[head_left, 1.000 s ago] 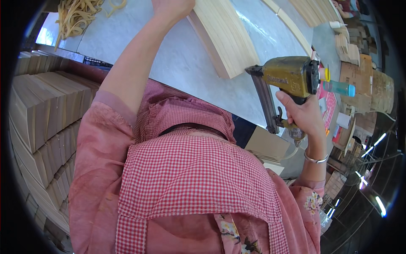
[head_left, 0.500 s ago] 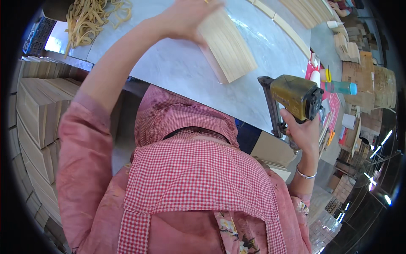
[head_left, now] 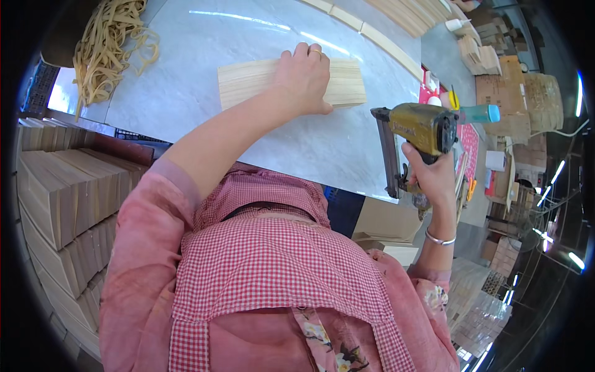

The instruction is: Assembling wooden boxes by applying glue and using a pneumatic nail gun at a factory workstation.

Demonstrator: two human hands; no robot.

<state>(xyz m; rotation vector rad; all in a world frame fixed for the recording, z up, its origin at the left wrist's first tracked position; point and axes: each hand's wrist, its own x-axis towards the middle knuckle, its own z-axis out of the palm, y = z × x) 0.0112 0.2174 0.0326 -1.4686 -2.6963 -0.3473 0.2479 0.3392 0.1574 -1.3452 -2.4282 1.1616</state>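
A pale wooden block or closed box (head_left: 248, 80), its grain running lengthwise, lies across the grey marbled table in front of me. My left hand (head_left: 302, 77) reaches over its middle, with fingers at the far edge and the thumb at the near edge, gripping it. My right hand (head_left: 432, 177) is wrapped round the handle of a pneumatic nail gun (head_left: 418, 127) with a gold-brown body and black magazine. The gun's nose is just right of the wood, apart from it. The trigger finger is partly hidden.
Tan flat straps (head_left: 105, 53) lie heaped at the table's far left. Wooden strips (head_left: 359, 25) run along its far side. Stacked wooden boards (head_left: 62, 192) stand on my left beside the table. A teal-capped bottle (head_left: 480, 113) and cardboard boxes (head_left: 502, 90) are to the right.
The wood has turned from slanting to lying nearly straight across the table. My left hand has come down over its middle. The nail gun stays in my right hand, tilted slightly differently.
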